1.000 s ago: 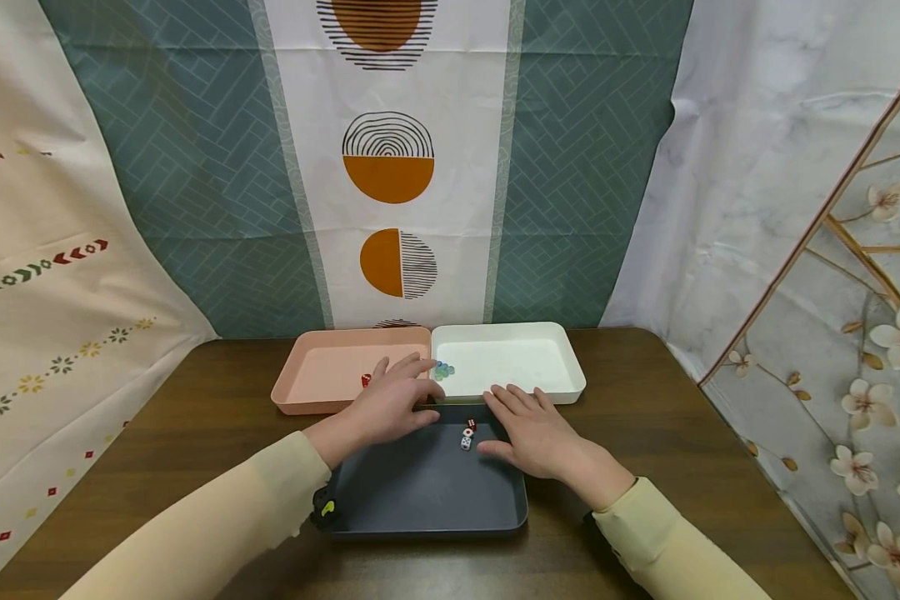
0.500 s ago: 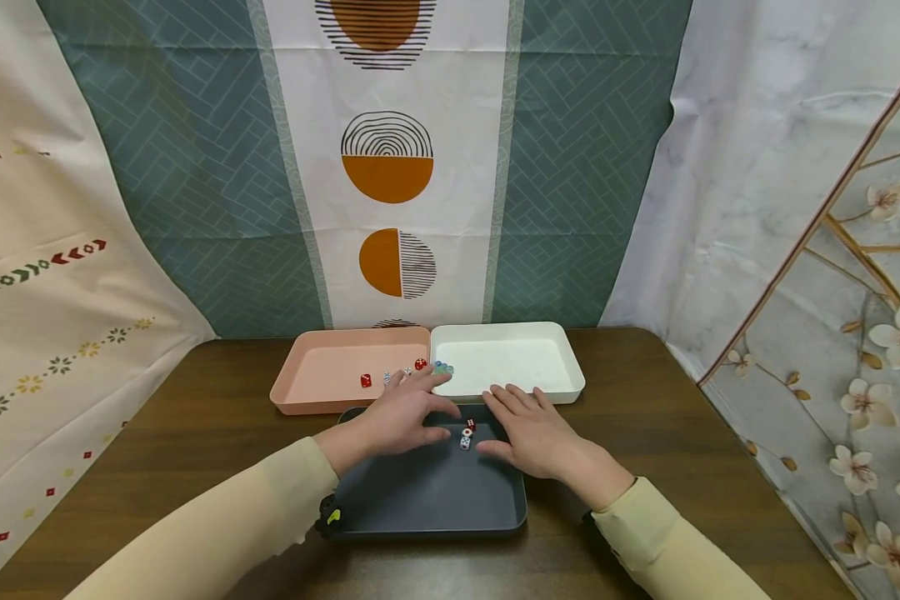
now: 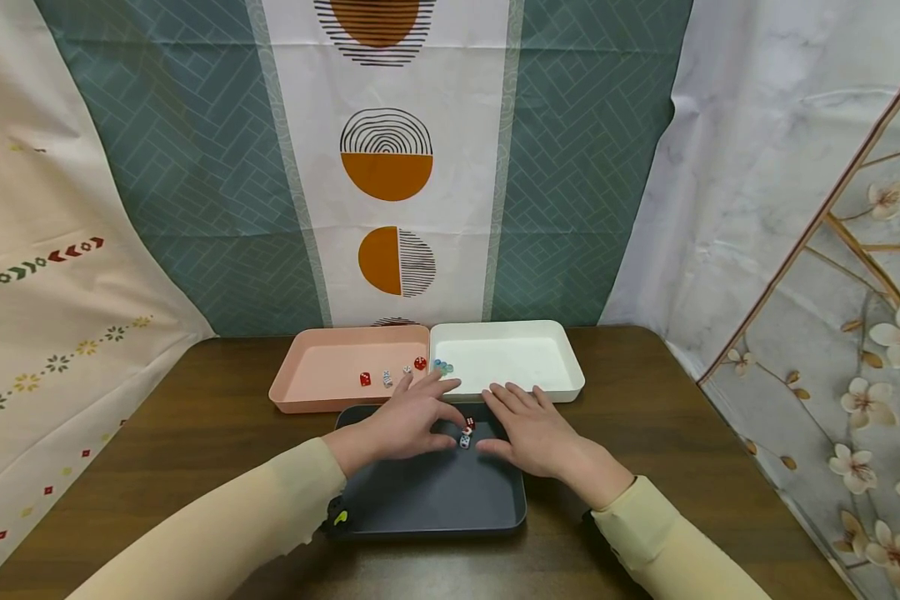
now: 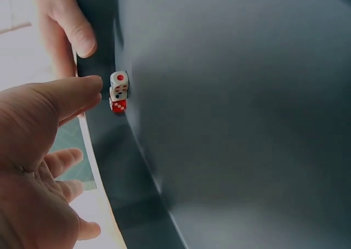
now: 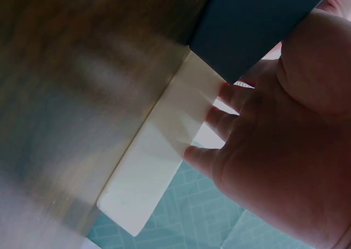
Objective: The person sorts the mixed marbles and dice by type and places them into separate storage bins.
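Note:
My left hand (image 3: 412, 421) hovers over the dark grey tray (image 3: 435, 500). Its thumb and index finger are spread beside a short row of dice near the tray's far side. In the left wrist view a white die (image 4: 119, 80) with a red pip, another white die (image 4: 118, 94) and a red die (image 4: 118, 106) sit close together, apart from the thumb tip. Palm down, my right hand (image 3: 532, 433) lies at the grey tray's far right corner. Its fingertips touch the rim of the white tray (image 5: 159, 139) in the right wrist view, and it holds nothing.
Behind the grey tray stand a pink tray (image 3: 315, 371) and, right beside it, the white tray. Several red and white dice, one a red die (image 3: 365, 379), lie in the pink tray. Small blue-green translucent pieces (image 3: 442, 367) sit in the white tray's left end. A patterned cloth hangs behind the table.
My left hand has moved from over the pink tray rightward and nearer to the dice in the grey tray, uncovering dice in the pink tray. The right hand has stayed put.

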A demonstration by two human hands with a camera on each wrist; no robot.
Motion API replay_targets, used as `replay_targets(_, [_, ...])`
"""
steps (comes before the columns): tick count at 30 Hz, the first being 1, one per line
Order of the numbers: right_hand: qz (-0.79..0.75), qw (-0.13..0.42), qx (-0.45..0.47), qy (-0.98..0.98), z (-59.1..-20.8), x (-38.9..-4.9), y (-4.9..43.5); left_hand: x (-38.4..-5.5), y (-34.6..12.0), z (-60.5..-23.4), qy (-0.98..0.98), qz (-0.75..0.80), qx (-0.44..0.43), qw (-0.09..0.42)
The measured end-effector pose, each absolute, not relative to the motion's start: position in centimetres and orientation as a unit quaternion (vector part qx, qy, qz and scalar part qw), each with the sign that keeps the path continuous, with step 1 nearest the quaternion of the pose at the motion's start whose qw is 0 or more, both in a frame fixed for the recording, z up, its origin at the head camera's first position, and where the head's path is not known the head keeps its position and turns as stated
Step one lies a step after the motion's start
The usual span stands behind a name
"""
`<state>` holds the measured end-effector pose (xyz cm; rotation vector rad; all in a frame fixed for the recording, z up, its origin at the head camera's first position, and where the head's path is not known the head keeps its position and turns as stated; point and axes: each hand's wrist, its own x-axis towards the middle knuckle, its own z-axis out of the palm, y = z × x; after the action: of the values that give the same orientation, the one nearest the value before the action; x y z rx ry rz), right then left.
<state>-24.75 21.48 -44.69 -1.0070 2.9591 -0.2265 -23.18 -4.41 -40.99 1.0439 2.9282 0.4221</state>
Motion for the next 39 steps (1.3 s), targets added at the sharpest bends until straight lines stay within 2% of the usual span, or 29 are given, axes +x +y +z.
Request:
replay_targets(11, [-0.068,-0.003,-0.33,0.942,-44.6,-24.9,21.5,-23.3,-4.1,-41.2,0.932,0.112,0.345,0.02])
replay_targets(22, [-0.068,0.017,-0.325,0.943,-42.7,-24.0,21.3,-23.3,-3.7,-41.0,0.933,0.112,0.341,0.029])
replay_targets(39, [-0.073,0.024,-0.318,0.945,-43.2,-24.1,21.2,-23.3,-3.6,-41.5,0.935,0.104,0.337,0.028])
